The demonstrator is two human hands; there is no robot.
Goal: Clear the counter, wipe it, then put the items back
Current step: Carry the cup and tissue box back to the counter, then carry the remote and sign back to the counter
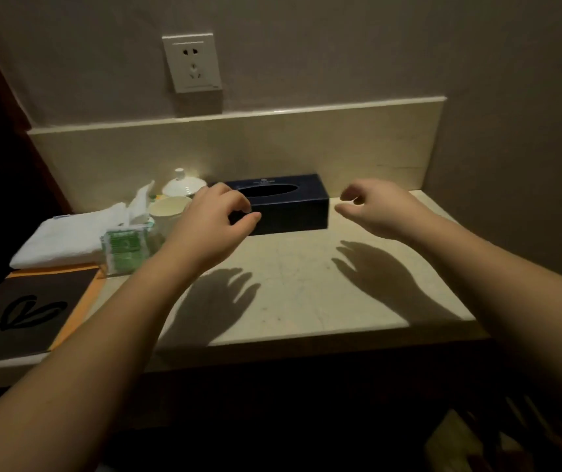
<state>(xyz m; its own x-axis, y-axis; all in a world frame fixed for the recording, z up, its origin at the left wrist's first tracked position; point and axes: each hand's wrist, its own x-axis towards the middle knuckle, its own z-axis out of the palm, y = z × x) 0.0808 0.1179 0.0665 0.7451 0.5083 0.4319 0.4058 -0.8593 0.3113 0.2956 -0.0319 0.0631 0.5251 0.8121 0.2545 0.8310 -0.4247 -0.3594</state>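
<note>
**Both hands out over the counter, nothing picked up**

So here's where I'm at. My left hand [213,223] is up in the air at the left end of the tissue box [286,204], fingers loosely curled, thumb and fingertips apart, holding nothing. From this angle it overlaps the box's left corner, but I honestly can't tell if it's touching it or just hanging in front. My right hand [380,207] floats off the box's right end, clear of it, also spread loose and empty. Both throw big shadows on the counter [307,294] below.

The box is dark blue, lying flat at the back of the pale stone counter, right by the backsplash [341,144], its oval slot facing up.

Left of the box it's crowded: a white cup [167,209], a white lidded pot [180,186] behind it, a green-and-white packet [124,248] in front, and a folded white towel [68,240] further left. Closer to me on the left lies a dark folder [24,311] on something orange.

There's a wall socket [193,63] above the backsplash. The lighting is dim, so fine print on the packet is unreadable.
</note>
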